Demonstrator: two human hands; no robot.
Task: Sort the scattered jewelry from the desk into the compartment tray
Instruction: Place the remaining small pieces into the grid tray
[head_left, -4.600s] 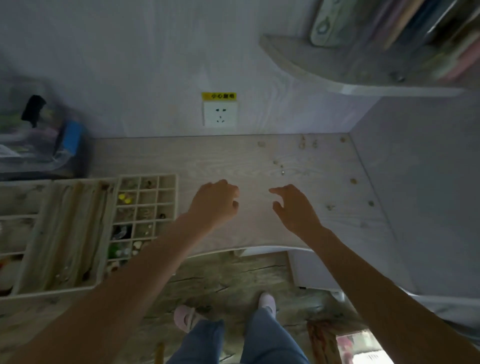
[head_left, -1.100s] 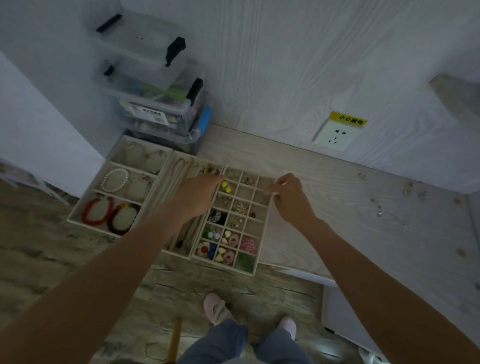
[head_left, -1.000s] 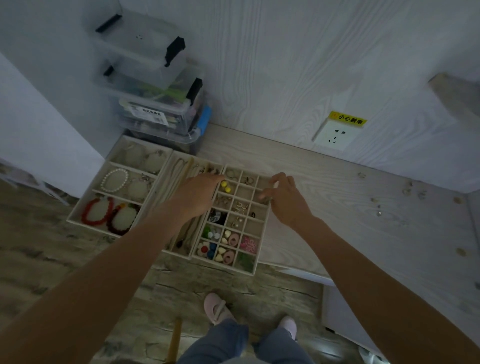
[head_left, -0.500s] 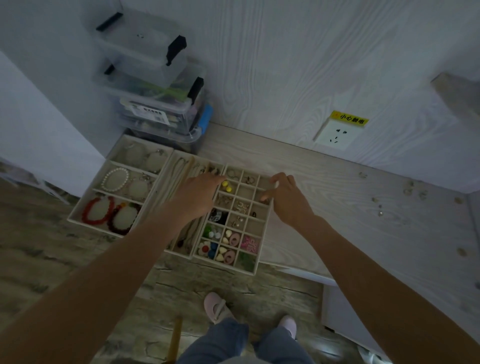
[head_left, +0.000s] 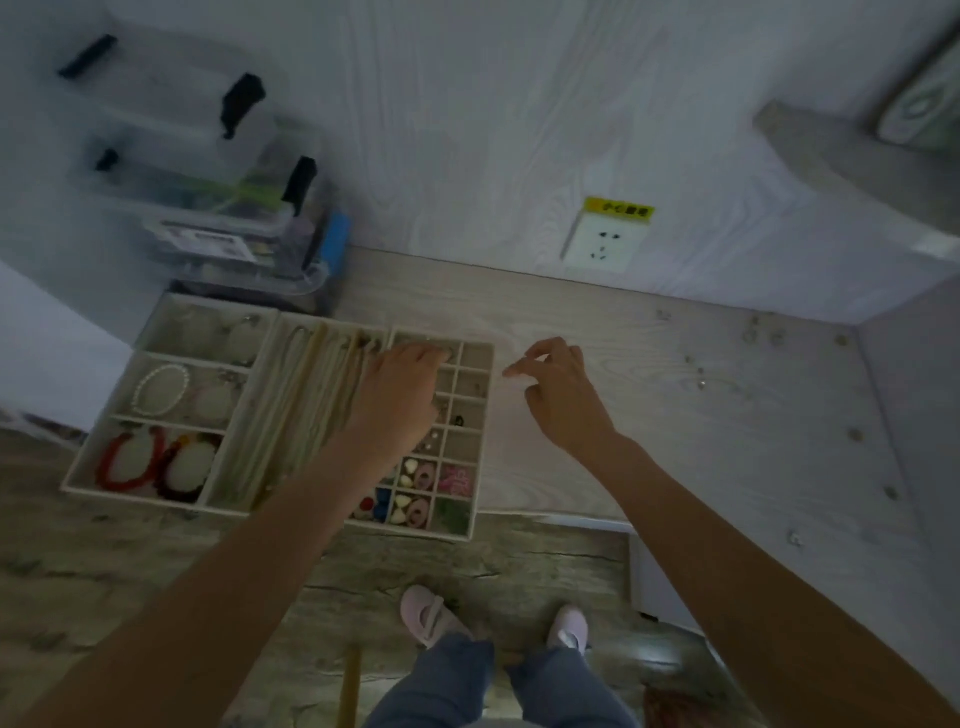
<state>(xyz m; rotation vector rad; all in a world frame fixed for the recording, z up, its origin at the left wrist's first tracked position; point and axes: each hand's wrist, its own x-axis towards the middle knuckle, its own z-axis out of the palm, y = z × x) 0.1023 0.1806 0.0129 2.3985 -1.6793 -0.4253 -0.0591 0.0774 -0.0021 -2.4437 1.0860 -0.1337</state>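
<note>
A cream tray of small square compartments (head_left: 483, 441) lies at the desk's left front, with beads, earrings and coloured pieces in its cells. My left hand (head_left: 402, 395) hovers over its upper left cells, fingers bent down to the top row; what they hold is hidden. My right hand (head_left: 563, 395) is over bare desk just right of the tray, fingers loosely curled, with nothing seen in it. Several scattered jewelry pieces (head_left: 701, 384) lie on the desk's right side, some near the back corner (head_left: 750, 332).
Left of the compartment tray are a necklace tray (head_left: 301, 405) and a bracelet tray (head_left: 156, 389) holding a white and two red bracelets. Stacked clear plastic boxes (head_left: 218, 208) stand behind them. A wall socket (head_left: 605, 244) and a shelf (head_left: 852, 166) are at the back.
My right hand has drawn back from the tray's top right cells to the bare desk beside it. My left hand has shifted right over the compartment tray's upper cells.
</note>
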